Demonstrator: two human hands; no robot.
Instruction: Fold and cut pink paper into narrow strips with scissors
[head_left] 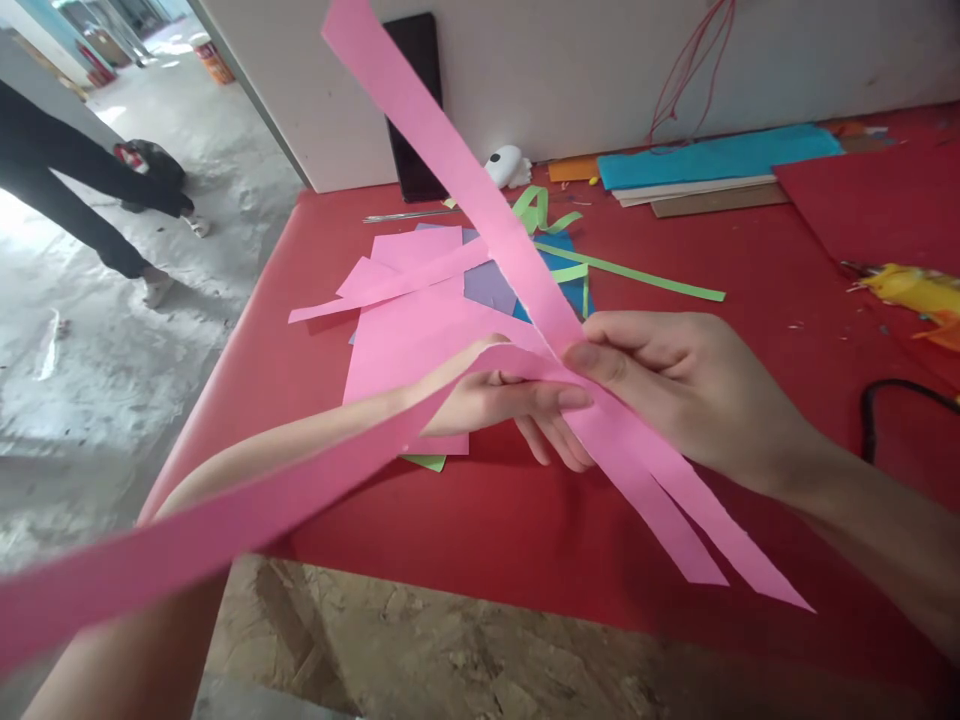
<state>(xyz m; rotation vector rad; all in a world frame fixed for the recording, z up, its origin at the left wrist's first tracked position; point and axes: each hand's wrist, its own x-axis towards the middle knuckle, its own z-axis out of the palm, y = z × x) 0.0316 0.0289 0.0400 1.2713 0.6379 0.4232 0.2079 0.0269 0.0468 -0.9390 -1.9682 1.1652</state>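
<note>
Long pink paper strips (442,150) cross in front of me above the red table (750,300). My right hand (675,390) pinches them at the crossing point between thumb and fingers. My left hand (510,400) sits just behind the crossing, its fingers closed around one strip that runs down to the lower left. Two strip ends hang toward the lower right. Under my hands lies a pink paper sheet (405,340) with more pink strips on it.
Green paper strips (637,275), blue and purple sheets lie beyond. Coloured paper stacks (712,165) rest by the white wall, a yellow glue gun (911,290) and black cable (877,400) at right. Another person's legs (75,190) stand at left on the floor.
</note>
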